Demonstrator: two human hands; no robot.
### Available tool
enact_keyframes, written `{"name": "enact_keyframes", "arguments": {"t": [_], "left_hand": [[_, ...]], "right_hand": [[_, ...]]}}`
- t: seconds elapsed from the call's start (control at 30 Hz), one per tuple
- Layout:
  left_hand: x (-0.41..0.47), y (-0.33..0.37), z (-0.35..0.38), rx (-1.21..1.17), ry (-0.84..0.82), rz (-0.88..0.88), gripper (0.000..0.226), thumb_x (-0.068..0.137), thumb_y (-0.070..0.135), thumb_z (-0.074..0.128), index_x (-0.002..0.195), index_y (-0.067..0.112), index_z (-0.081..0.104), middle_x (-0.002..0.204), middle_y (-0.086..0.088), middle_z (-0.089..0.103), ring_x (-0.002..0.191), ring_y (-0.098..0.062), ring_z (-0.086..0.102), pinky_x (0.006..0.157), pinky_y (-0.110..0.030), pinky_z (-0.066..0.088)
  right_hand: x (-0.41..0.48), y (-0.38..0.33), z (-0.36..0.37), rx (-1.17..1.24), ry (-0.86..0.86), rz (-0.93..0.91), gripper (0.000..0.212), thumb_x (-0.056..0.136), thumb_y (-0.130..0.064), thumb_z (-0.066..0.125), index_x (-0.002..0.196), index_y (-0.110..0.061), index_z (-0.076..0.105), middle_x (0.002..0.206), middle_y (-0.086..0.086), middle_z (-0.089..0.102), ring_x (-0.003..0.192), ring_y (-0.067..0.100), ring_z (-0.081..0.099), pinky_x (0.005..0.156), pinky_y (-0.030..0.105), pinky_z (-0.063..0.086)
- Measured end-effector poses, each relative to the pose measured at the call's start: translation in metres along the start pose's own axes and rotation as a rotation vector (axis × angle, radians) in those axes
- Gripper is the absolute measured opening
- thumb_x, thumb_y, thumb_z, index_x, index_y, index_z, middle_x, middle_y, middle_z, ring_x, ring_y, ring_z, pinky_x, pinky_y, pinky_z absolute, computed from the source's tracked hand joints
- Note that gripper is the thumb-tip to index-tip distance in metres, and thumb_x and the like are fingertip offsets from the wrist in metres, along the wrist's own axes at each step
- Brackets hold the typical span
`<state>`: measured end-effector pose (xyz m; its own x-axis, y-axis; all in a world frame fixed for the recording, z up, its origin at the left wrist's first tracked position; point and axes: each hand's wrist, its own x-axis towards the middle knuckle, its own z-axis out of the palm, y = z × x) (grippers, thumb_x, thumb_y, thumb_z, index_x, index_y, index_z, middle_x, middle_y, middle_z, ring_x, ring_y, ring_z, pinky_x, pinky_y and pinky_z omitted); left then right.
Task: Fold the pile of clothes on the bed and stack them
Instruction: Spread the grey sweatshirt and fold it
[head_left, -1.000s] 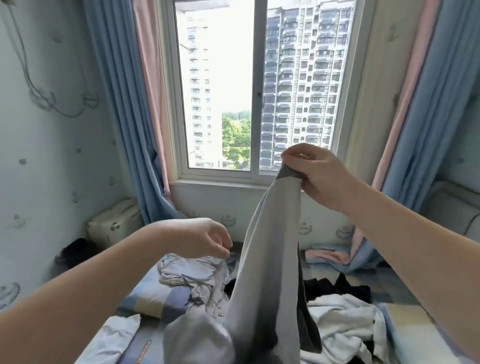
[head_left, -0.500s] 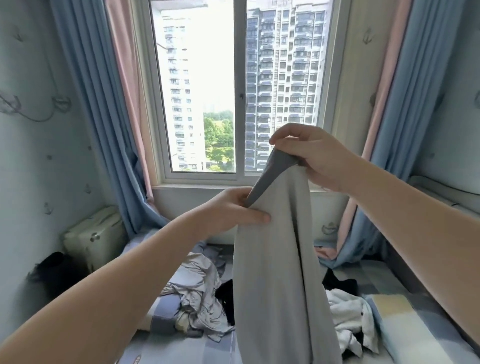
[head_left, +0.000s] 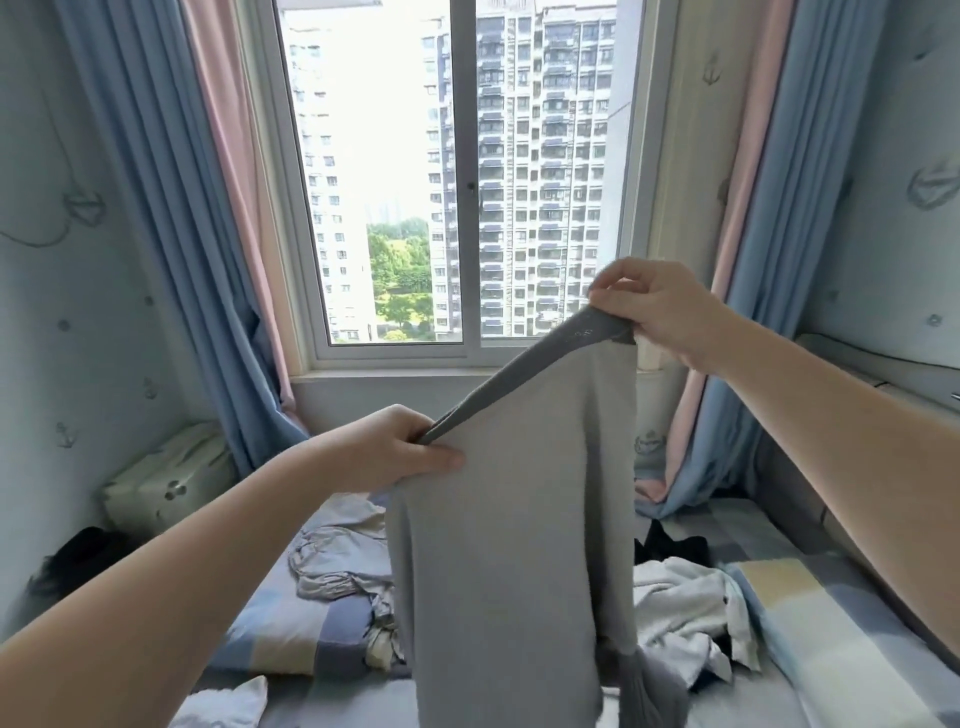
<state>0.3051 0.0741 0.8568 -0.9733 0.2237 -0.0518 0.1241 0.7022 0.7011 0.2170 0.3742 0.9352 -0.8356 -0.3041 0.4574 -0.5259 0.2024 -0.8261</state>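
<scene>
A light grey garment (head_left: 514, 545) with a darker grey waistband hangs in the air in front of me, above the bed. My left hand (head_left: 389, 452) pinches the waistband's lower left end. My right hand (head_left: 660, 306) grips its upper right end, higher up. The band is stretched slanting between the two hands. Behind the garment, loose clothes lie on the bed: a crumpled pale grey piece (head_left: 343, 561), a white piece (head_left: 680, 608) and a black piece (head_left: 670, 545).
The bed (head_left: 831, 623) has a blue, yellow and white checked sheet and a checked pillow (head_left: 291, 634). A window (head_left: 457, 176) with blue and pink curtains faces me. A pale case (head_left: 166, 488) and a dark item (head_left: 72, 561) lie at the left.
My left hand rose from the pile and took hold of the waistband. The two hands then drew apart, spreading the band out wide. The view tilted upward.
</scene>
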Motion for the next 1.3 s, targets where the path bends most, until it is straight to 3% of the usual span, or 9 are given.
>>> {"name": "enact_keyframes", "arguments": {"t": [0.13, 0.23, 0.47, 0.63, 0.73, 0.87, 1.03, 1.13, 1.3], "left_hand": [[-0.011, -0.004, -0.015, -0.204, 0.009, 0.000, 0.026, 0.085, 0.038, 0.078, 0.090, 0.013, 0.078, 0.091, -0.010, 0.076, 0.076, -0.019, 0.070, 0.075, -0.036, 0.060], [-0.016, 0.008, -0.015, -0.592, 0.151, -0.020, 0.024, 0.093, 0.029, 0.071, 0.102, 0.007, 0.075, 0.094, -0.011, 0.075, 0.073, -0.019, 0.070, 0.063, -0.028, 0.059], [-0.010, 0.023, -0.011, -0.793, 0.429, -0.199, 0.020, 0.099, 0.025, 0.065, 0.095, 0.006, 0.063, 0.084, -0.014, 0.060, 0.073, -0.026, 0.060, 0.071, -0.037, 0.053], [-0.004, 0.025, 0.016, -0.999, 0.465, -0.243, 0.015, 0.097, 0.019, 0.067, 0.087, 0.010, 0.060, 0.078, -0.008, 0.061, 0.069, -0.021, 0.061, 0.065, -0.033, 0.056], [-0.002, 0.028, 0.027, -1.085, 0.489, -0.204, 0.015, 0.095, 0.015, 0.070, 0.085, 0.011, 0.059, 0.077, -0.006, 0.060, 0.067, -0.018, 0.061, 0.052, -0.027, 0.056], [-0.008, 0.009, 0.024, -1.078, 0.448, -0.132, 0.008, 0.096, 0.011, 0.066, 0.097, 0.009, 0.058, 0.086, -0.010, 0.062, 0.078, -0.023, 0.067, 0.067, -0.039, 0.063], [-0.015, -0.018, 0.044, -1.183, 0.389, -0.119, 0.008, 0.103, 0.014, 0.056, 0.106, 0.007, 0.058, 0.106, -0.017, 0.072, 0.096, -0.031, 0.074, 0.078, -0.043, 0.062], [-0.026, -0.031, 0.089, -1.027, 0.263, -0.053, 0.010, 0.099, 0.020, 0.062, 0.106, 0.013, 0.066, 0.097, 0.000, 0.077, 0.090, -0.015, 0.073, 0.078, -0.028, 0.058], [-0.034, -0.067, 0.155, -0.315, 0.522, 0.030, 0.047, 0.078, 0.034, 0.083, 0.115, 0.028, 0.056, 0.115, 0.010, 0.058, 0.099, -0.007, 0.061, 0.083, -0.024, 0.051]], "right_hand": [[0.000, 0.038, 0.010, -0.022, 0.144, 0.115, 0.005, 0.092, -0.013, 0.071, 0.089, -0.014, 0.068, 0.086, 0.007, 0.070, 0.079, 0.021, 0.062, 0.073, 0.035, 0.053], [-0.008, 0.059, 0.032, 0.003, 0.211, 0.220, 0.008, 0.094, -0.005, 0.067, 0.092, -0.012, 0.065, 0.101, 0.010, 0.070, 0.085, 0.021, 0.066, 0.069, 0.027, 0.057], [-0.082, 0.035, 0.117, 0.062, 0.144, 0.146, 0.007, 0.094, -0.009, 0.066, 0.100, -0.013, 0.065, 0.090, 0.003, 0.075, 0.079, 0.021, 0.072, 0.071, 0.034, 0.061], [-0.121, 0.039, 0.191, 0.061, -0.046, 0.165, 0.049, 0.083, -0.037, 0.079, 0.121, -0.031, 0.049, 0.113, -0.012, 0.064, 0.099, 0.002, 0.065, 0.079, 0.025, 0.058], [-0.116, 0.052, 0.215, 0.166, 0.031, 0.252, 0.043, 0.079, -0.043, 0.076, 0.110, -0.022, 0.056, 0.101, 0.000, 0.070, 0.093, 0.019, 0.069, 0.082, 0.046, 0.059], [-0.115, 0.066, 0.204, 0.346, 0.083, 0.244, 0.006, 0.096, -0.011, 0.064, 0.098, -0.006, 0.063, 0.087, 0.014, 0.072, 0.078, 0.023, 0.066, 0.077, 0.041, 0.053], [-0.114, 0.076, 0.186, 0.445, 0.053, 0.311, 0.016, 0.095, -0.022, 0.067, 0.093, -0.006, 0.067, 0.088, 0.016, 0.067, 0.083, 0.025, 0.061, 0.081, 0.045, 0.050], [-0.109, 0.075, 0.180, 0.581, 0.131, 0.413, 0.017, 0.099, -0.013, 0.060, 0.101, 0.003, 0.066, 0.094, 0.022, 0.069, 0.087, 0.032, 0.065, 0.089, 0.051, 0.053], [-0.104, 0.076, 0.160, 0.556, 0.183, 0.497, 0.014, 0.100, -0.010, 0.057, 0.093, -0.004, 0.069, 0.085, 0.015, 0.072, 0.083, 0.029, 0.069, 0.088, 0.047, 0.056]]}}
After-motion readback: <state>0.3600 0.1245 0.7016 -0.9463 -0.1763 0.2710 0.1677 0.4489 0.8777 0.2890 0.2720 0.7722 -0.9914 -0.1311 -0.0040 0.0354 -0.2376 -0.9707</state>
